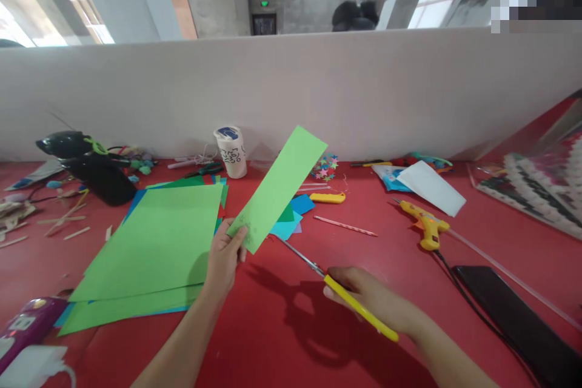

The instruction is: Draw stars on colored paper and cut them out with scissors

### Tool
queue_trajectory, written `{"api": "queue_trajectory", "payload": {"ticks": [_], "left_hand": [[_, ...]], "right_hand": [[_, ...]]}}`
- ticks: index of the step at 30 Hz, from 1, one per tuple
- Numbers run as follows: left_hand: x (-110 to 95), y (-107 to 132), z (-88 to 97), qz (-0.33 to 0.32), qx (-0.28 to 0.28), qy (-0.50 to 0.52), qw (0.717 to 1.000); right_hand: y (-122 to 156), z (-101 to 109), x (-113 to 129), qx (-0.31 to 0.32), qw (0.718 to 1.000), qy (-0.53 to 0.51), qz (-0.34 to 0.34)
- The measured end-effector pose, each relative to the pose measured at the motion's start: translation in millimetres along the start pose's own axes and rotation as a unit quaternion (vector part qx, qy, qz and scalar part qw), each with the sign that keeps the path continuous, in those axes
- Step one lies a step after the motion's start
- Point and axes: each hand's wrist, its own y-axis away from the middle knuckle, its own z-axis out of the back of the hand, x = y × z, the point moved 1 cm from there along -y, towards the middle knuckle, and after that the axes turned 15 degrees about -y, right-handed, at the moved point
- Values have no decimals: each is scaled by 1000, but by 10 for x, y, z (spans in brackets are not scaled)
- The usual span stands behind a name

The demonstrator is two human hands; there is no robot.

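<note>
A light green paper strip (287, 185) is pinched at its lower end by my left hand (226, 250), slanting up and to the right above the table. Grey smudges mark the paper near my thumb. My right hand (375, 298) grips scissors (357, 306) by their yellow handles. Their metal blades point up and left, toward the strip's lower end; whether they touch it I cannot tell. To the left of my left hand lies a stack of green paper sheets (157, 236), with blue edges peeking out underneath.
Behind the strip lie colored paper pieces (286, 227), a yellow utility knife (328, 198) and a striped pencil (345, 226). A white cup (231, 154) and black bottle (97, 173) stand further back. A corded yellow glue gun (426, 224) and dark slab (513, 315) lie right.
</note>
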Motion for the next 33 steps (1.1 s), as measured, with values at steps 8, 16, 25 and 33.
{"api": "queue_trajectory", "payload": {"ticks": [8, 16, 25, 33], "left_hand": [[-24, 70, -67, -3, 29, -36, 999], [-29, 134, -147, -1, 58, -45, 997], [-40, 129, -123, 22, 102, -41, 994], [5, 189, -193, 46, 192, -48, 979]], "right_hand": [[-1, -58, 9, 11, 1000, -11, 0], [-3, -114, 5, 0, 999, -39, -8], [-20, -195, -2, -26, 996, -56, -61], [0, -305, -76, -25, 995, -87, -35]]}}
